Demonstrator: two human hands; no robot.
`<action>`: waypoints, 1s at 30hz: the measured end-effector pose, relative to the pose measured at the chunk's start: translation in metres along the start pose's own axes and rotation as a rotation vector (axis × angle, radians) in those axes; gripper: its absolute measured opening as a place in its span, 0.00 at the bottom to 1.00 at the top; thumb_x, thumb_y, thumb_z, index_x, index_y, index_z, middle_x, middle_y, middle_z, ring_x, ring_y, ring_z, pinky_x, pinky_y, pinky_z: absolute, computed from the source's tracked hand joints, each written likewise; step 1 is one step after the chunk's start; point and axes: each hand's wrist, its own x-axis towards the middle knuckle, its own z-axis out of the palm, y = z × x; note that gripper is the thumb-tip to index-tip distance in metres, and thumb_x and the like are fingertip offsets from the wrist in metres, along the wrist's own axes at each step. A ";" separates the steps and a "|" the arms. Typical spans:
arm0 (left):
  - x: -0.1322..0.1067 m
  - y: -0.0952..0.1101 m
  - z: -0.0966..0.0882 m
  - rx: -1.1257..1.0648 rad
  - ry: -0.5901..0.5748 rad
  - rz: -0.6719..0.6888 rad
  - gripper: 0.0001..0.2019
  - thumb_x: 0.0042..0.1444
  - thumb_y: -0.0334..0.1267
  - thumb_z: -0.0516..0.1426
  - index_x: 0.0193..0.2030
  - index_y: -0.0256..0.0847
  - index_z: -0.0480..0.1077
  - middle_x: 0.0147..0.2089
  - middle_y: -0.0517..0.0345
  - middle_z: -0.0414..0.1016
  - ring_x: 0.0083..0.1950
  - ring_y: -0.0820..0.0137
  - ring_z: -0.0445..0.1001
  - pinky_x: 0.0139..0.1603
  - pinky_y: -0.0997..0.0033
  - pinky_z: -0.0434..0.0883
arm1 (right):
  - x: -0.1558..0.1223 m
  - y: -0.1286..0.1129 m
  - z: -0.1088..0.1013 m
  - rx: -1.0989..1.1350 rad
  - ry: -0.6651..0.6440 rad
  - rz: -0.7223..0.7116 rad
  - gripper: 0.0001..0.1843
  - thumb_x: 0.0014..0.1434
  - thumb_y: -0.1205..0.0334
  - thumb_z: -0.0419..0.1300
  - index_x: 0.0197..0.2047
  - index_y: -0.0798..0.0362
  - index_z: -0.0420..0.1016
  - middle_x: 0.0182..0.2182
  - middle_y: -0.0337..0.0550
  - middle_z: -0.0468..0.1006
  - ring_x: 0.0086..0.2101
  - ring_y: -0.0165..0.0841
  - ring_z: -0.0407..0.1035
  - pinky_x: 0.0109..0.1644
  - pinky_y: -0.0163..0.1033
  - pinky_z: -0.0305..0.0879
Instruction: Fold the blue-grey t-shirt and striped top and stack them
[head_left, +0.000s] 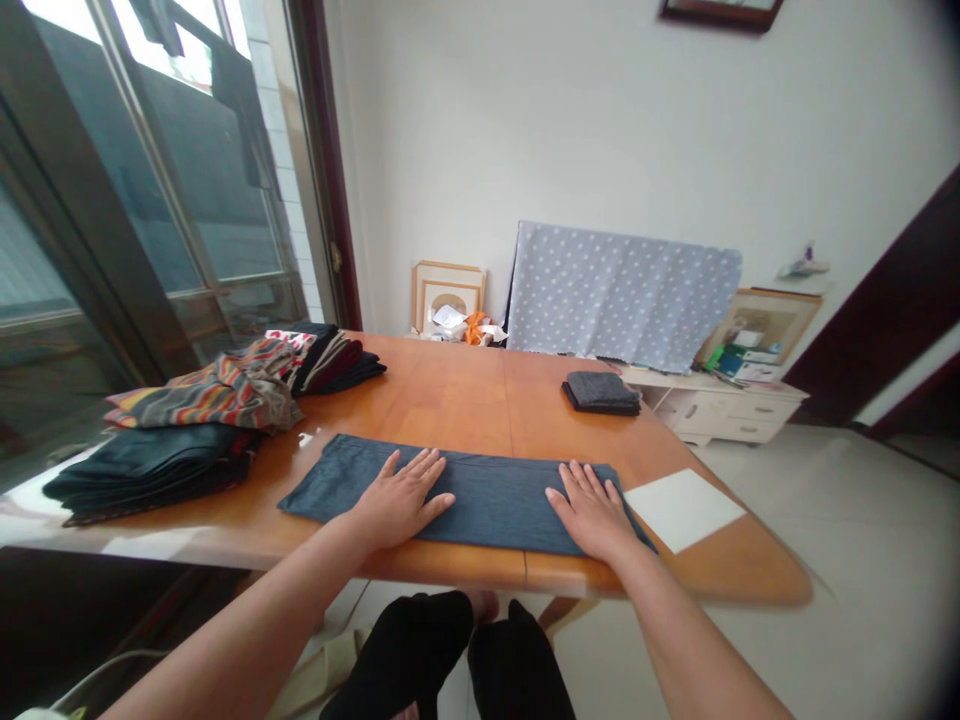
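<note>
A dark blue-grey garment point(495, 500), folded into a long flat strip, lies across the near side of the wooden table point(457, 400). It looks like folded trousers, though the exact kind is hard to tell. On its left half my left hand point(405, 497) rests flat, fingers spread. My right hand point(592, 508) presses palm down near the strip's right end, its fingers also apart. Just right of that hand is a white rectangular sheet point(686, 510). Neither hand grips anything.
Piled clothes, including a striped garment point(217, 385) and dark folded pieces point(150, 470), occupy the table's left side. A small folded stack point(601, 390) sits at the back right. Behind stand a polka-dot cloth cover point(622, 290) and a white cabinet point(727, 410).
</note>
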 end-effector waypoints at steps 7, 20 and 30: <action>0.005 0.007 -0.004 0.010 -0.037 -0.002 0.37 0.66 0.64 0.40 0.74 0.44 0.55 0.76 0.46 0.51 0.77 0.55 0.48 0.73 0.42 0.40 | -0.003 -0.001 -0.002 0.011 0.011 -0.010 0.43 0.68 0.36 0.32 0.76 0.53 0.42 0.75 0.48 0.40 0.72 0.45 0.33 0.73 0.59 0.29; 0.013 0.036 0.003 -0.005 0.017 0.104 0.37 0.67 0.63 0.40 0.74 0.43 0.56 0.75 0.47 0.53 0.77 0.57 0.48 0.74 0.48 0.41 | -0.002 -0.003 -0.007 0.019 -0.025 0.006 0.43 0.68 0.36 0.32 0.77 0.53 0.40 0.75 0.47 0.40 0.72 0.44 0.33 0.73 0.58 0.28; 0.014 0.035 0.017 -0.058 0.016 0.122 0.36 0.67 0.63 0.40 0.75 0.46 0.54 0.76 0.52 0.51 0.77 0.58 0.47 0.75 0.49 0.40 | 0.002 0.009 -0.012 0.278 -0.011 0.011 0.41 0.69 0.36 0.36 0.75 0.51 0.49 0.74 0.47 0.46 0.72 0.43 0.36 0.73 0.57 0.28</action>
